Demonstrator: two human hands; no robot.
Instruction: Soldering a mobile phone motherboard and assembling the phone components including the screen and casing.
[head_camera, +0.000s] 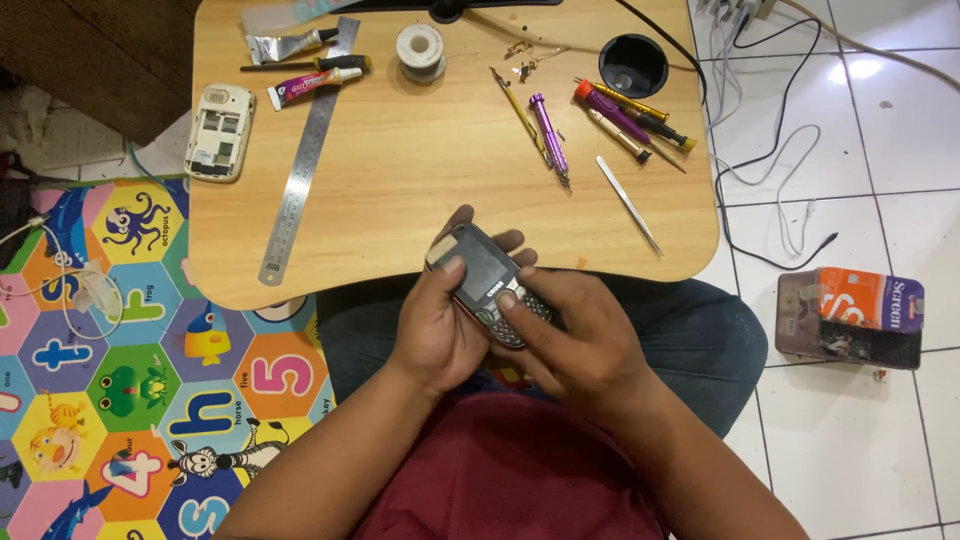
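The left hand (432, 325) and the right hand (575, 335) hold together one small keypad phone (487, 284), just above the lap and at the near edge of the tabletop (420, 190). The left fingers (452, 270) are wrapped around the phone from the side and behind, with the thumb on the dark screen; it seems they keep it steady. The right fingers (510, 300) grip the lower part, and the thumb presses on the keys.

Beyond the fingertips, on the tabletop, lies a steel ruler (305, 160) to the left, and thin tweezers (629, 204) to the right. Further from the fingers are a purple screwdriver (550, 135), more drivers with coloured handles (630, 115), a solder spool (420, 48) and a glue tube (312, 86). A white phone shell (220, 132), opened, rests at the far left edge. All these lie spread within reach, probably to be picked quickly.
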